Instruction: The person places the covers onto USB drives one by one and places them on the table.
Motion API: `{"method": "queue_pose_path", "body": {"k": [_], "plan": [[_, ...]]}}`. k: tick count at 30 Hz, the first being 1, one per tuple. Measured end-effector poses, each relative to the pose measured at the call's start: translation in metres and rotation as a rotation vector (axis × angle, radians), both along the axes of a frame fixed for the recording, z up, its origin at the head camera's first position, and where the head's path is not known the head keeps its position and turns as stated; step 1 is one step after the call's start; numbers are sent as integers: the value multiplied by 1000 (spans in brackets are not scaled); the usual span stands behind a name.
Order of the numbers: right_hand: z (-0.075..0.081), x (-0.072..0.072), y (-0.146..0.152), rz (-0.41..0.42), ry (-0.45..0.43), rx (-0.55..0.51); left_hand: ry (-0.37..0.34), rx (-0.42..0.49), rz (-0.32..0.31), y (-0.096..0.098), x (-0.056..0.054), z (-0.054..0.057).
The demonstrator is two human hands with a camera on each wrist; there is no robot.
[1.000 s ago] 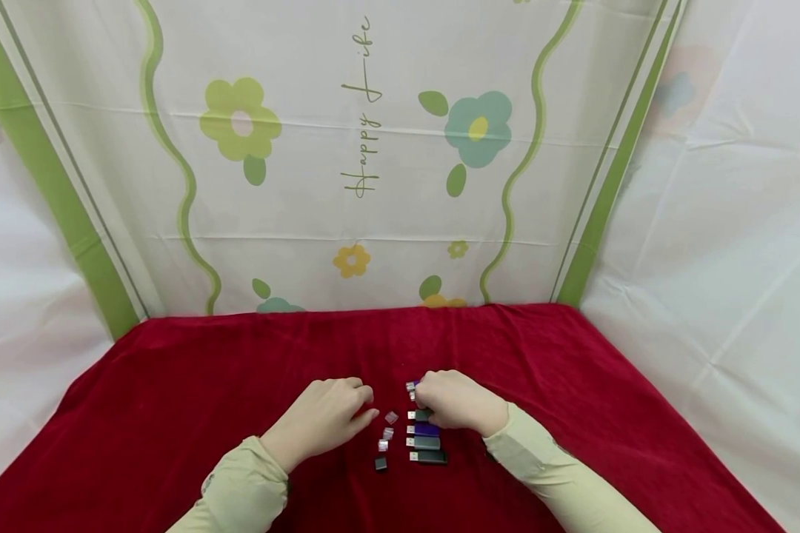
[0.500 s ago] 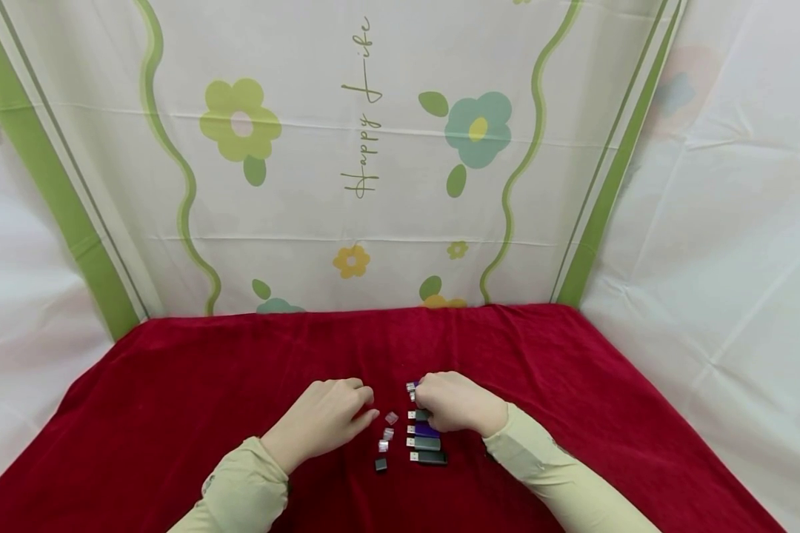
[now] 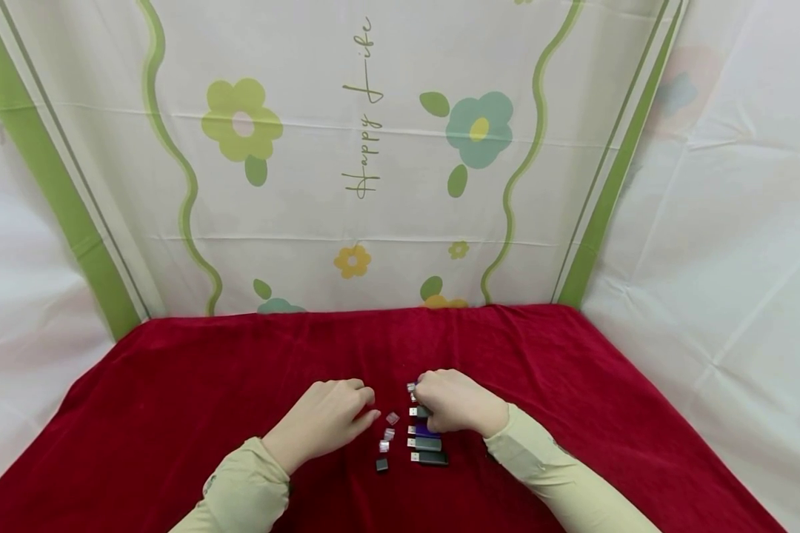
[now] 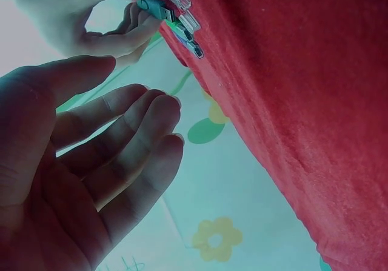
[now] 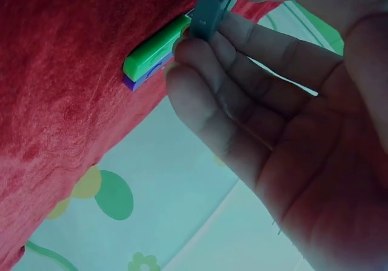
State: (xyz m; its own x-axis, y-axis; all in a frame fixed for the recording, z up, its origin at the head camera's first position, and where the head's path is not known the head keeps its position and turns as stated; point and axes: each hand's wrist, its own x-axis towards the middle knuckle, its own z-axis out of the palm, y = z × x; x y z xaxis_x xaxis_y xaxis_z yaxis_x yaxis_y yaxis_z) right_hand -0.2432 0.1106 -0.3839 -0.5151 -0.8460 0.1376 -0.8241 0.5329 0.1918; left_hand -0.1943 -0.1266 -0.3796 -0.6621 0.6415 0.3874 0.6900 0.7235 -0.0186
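My right hand [image 3: 456, 400] pinches a dark grey-green USB stick [image 5: 209, 16] between thumb and fingers. Its metal plug points left, toward the other hand. On the red cloth just nearer to me lie a purple stick [image 3: 428, 430], a grey stick [image 3: 425, 444] and a black stick [image 3: 432, 459]. Beyond the held one, a green stick [image 5: 156, 48] and a purple-blue stick [image 5: 131, 83] lie side by side, mostly covered by the right hand in the head view. My left hand [image 3: 332, 414] holds nothing, its fingers loosely bent beside a clear cap [image 3: 392, 418].
Two more clear caps, one farther [image 3: 390, 434] and one nearer [image 3: 384, 446], and a black cap [image 3: 381, 465] form a column left of the sticks. Red cloth [image 3: 193, 400] covers the table. A white flowered curtain [image 3: 400, 207] hangs at its back edge.
The grey-green stick in my right hand has shifted slightly away from me, widening its gap to the purple stick. The left hand stays in place.
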Motion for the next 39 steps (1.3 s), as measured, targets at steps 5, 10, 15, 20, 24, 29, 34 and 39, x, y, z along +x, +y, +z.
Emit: {"method": "queue_pose_path", "body": {"k": [5,10,15,20,24,29,34,39], "plan": [[-1,-2,0,-13,2,-13,2,-4,-1,0,0,-1],[0,-2,0,-44,-4,-34,7,-2,1,0,-1,-2],[1,-3,0,-55,-24,-39,8,-6,3,-1,-2,-3],[2,-4,1,-48,-14,-54,13,-8,3,-1,-2,-3],[2,-4,2,-45,-4,-68,25,-8,2,-1,-2,-2],[4,-4,2,-30,-12,-82,23,-4,0,-1,-1,-2],[16,-5,6,-31,-106,-131,1,-11,16,-2,-2,-1],[32,-6,12,-28,-178,-195,-27,-2,21,-2,-3,-1]]}}
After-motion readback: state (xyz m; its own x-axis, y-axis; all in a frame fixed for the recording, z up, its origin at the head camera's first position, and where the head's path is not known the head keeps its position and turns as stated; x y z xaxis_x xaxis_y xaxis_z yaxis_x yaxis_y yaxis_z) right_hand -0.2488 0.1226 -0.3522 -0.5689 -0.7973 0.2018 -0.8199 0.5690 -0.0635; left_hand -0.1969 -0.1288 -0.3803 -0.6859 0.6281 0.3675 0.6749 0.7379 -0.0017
